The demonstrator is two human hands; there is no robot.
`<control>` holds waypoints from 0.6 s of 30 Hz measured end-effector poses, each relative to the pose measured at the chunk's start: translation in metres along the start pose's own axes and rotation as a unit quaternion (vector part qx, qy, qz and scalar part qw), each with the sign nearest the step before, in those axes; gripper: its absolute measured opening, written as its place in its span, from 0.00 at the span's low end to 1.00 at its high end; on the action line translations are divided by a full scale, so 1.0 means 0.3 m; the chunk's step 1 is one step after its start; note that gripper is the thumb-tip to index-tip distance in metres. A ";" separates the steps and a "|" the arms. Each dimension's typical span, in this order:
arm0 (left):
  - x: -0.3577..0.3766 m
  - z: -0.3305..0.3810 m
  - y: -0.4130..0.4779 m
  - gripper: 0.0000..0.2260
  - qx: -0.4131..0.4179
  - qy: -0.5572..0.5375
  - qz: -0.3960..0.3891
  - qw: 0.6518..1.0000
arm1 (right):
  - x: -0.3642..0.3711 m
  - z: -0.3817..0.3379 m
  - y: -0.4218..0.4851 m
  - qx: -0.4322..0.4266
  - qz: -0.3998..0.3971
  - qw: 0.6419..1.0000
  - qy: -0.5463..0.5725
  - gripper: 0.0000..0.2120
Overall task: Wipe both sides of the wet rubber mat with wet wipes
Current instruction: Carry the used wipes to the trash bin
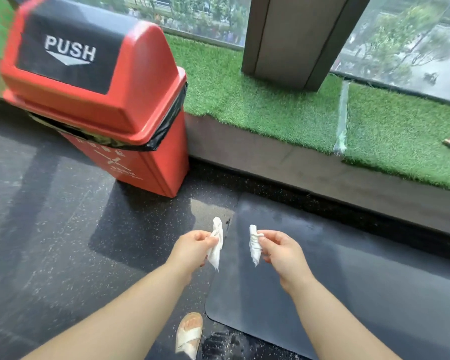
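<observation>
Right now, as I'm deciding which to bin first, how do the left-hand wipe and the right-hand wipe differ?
The left-hand wipe hangs looser and wider; the right-hand wipe is twisted into a narrower bunch. The left-hand wipe shows against the speckled floor, the right-hand wipe against the rubber mat. Both are white, crumpled and hanging down.

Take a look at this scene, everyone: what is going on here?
A person stands over a dark rubber mat that lies flat on the speckled floor. The left hand pinches one crumpled white wipe and the right hand pinches a second wipe. Both wipes are held up in the air, off the mat. A red bin marked PUSH stands ahead on the left. No wiping is happening at this moment.
</observation>
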State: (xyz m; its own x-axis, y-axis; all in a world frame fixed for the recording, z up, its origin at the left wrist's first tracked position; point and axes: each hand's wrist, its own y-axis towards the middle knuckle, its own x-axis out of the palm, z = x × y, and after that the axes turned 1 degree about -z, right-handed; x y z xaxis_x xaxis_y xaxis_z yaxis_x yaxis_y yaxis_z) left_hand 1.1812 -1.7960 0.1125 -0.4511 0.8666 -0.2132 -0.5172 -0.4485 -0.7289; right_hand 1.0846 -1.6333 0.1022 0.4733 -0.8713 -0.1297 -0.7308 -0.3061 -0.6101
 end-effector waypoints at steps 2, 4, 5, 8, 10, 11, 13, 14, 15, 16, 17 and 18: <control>-0.089 0.068 -0.089 0.05 0.012 0.012 0.000 1.000 | 0.056 -0.111 -0.074 -0.006 -0.014 1.000 0.001 0.07; -0.164 0.121 -0.154 0.06 0.025 0.021 0.009 0.999 | 0.115 -0.204 -0.124 -0.016 -0.029 0.999 0.003 0.07; -0.197 0.147 -0.180 0.05 0.031 0.026 0.020 0.999 | 0.144 -0.243 -0.141 -0.023 -0.037 0.999 0.001 0.07; -0.284 0.203 -0.249 0.06 0.046 0.009 0.059 0.997 | 0.217 -0.344 -0.182 -0.040 -0.071 0.997 -0.015 0.06; -0.339 0.232 -0.289 0.05 0.052 -0.002 0.077 0.996 | 0.260 -0.402 -0.201 -0.045 -0.088 0.995 -0.029 0.05; -0.372 0.245 -0.301 0.04 0.055 -0.007 0.084 0.995 | 0.285 -0.430 -0.205 -0.048 -0.094 0.994 -0.030 0.05; -0.442 0.265 -0.311 0.05 0.057 -0.019 0.095 0.994 | 0.342 -0.486 -0.207 -0.048 -0.101 0.993 -0.033 0.05; -0.484 0.278 -0.310 0.06 0.059 -0.024 0.101 0.993 | 0.376 -0.516 -0.203 -0.049 -0.104 0.993 -0.035 0.05; -0.531 0.292 -0.305 0.07 0.064 -0.028 0.107 0.992 | 0.413 -0.546 -0.196 -0.051 -0.107 0.992 -0.037 0.05; -0.582 0.305 -0.296 0.07 0.071 -0.033 0.113 0.991 | 0.455 -0.578 -0.186 -0.054 -0.110 0.992 -0.039 0.05; -0.639 0.320 -0.284 0.08 0.077 -0.035 0.118 0.989 | 0.500 -0.611 -0.172 -0.057 -0.114 0.991 -0.039 0.05; -0.700 0.338 -0.270 0.07 0.084 -0.033 0.124 0.988 | 0.551 -0.648 -0.156 -0.061 -0.117 0.991 -0.037 0.05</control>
State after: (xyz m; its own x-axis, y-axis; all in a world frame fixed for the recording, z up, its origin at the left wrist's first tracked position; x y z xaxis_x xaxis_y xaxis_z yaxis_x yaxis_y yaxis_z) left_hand 1.2441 -1.9638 0.2822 -0.6230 0.7122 -0.3235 -0.4961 -0.6794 -0.5406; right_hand 1.1015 -1.8374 0.2613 0.6685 -0.7416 -0.0553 -0.6484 -0.5449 -0.5316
